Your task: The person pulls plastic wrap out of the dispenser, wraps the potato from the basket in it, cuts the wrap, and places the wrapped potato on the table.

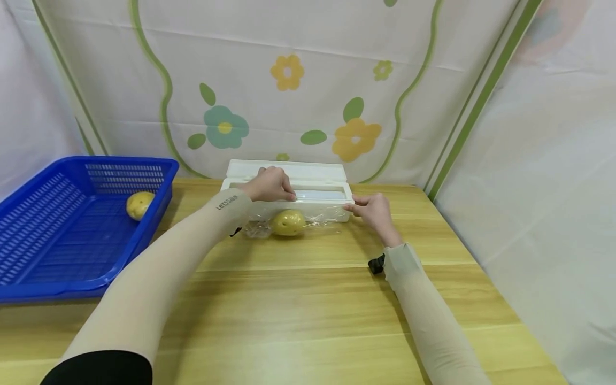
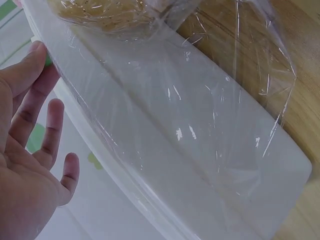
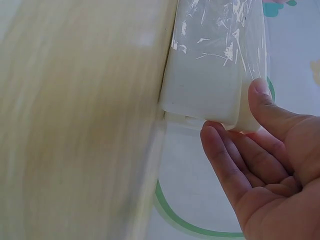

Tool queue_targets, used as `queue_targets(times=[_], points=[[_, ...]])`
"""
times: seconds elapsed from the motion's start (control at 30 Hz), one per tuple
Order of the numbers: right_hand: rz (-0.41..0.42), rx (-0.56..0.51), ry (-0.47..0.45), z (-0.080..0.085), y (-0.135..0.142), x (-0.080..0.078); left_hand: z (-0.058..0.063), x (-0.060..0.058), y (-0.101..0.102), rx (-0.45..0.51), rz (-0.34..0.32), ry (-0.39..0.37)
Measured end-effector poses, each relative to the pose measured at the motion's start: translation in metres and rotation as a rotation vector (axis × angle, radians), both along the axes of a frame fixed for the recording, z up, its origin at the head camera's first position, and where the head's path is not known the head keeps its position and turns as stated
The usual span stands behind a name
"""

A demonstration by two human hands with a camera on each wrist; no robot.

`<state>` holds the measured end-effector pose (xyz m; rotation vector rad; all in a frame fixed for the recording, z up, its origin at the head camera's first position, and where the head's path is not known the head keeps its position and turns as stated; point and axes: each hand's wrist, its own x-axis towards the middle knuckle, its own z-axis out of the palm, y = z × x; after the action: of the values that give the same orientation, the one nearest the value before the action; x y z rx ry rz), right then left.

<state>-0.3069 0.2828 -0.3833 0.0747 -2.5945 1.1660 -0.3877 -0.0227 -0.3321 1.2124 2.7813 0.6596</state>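
Note:
A white cling film dispenser (image 1: pixel 313 211) stands at the back of the table with its lid (image 1: pixel 289 170) raised. Clear cling film (image 2: pixel 175 100) hangs down its front, and a potato (image 1: pixel 289 222) lies in the film before it. My left hand (image 1: pixel 270 184) reaches over the dispenser's front rim, where thumb and forefinger pinch a small green slide cutter (image 2: pixel 48 61); the other fingers are spread. At the right end, my right hand (image 1: pixel 375 211) holds the dispenser's corner, its thumb (image 3: pixel 261 90) on the film-covered upper edge and fingertips against the end.
To the left, a blue plastic basket (image 1: pixel 96 283) holds another potato (image 1: pixel 140 205). A white curtain (image 1: pixel 308 107) printed with flowers hangs right behind the dispenser, and a plain white one (image 1: pixel 544 187) runs along the right side of the wooden table (image 1: pixel 289 321).

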Motion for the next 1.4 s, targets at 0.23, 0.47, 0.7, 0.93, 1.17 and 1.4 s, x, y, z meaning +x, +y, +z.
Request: queue_targets(times=[0.23, 0.47, 0.7, 0.93, 1.17, 1.4], points=[[0.007, -0.002, 0.013, 0.000, -0.002, 0.000, 0.004, 0.002, -0.013, -0.023, 0.010, -0.005], [0.004, -0.005, 0.004, 0.000, 0.000, 0.001, 0.010, 0.004, -0.042, -0.076, 0.011, 0.015], [-0.008, -0.005, -0.015, 0.004, 0.000, 0.003, 0.011, 0.010, -0.088, -0.052, 0.028, 0.023], [0.016, -0.030, -0.015, 0.001, -0.007, 0.001, 0.011, 0.014, -0.104, -0.040, 0.025, 0.044], [0.026, 0.002, 0.018, -0.002, -0.007, 0.000, 0.008, 0.014, -0.119, 0.002, 0.003, 0.006], [0.030, 0.030, 0.025, -0.001, -0.006, 0.001, 0.008, 0.017, -0.135, 0.011, 0.028, -0.006]])
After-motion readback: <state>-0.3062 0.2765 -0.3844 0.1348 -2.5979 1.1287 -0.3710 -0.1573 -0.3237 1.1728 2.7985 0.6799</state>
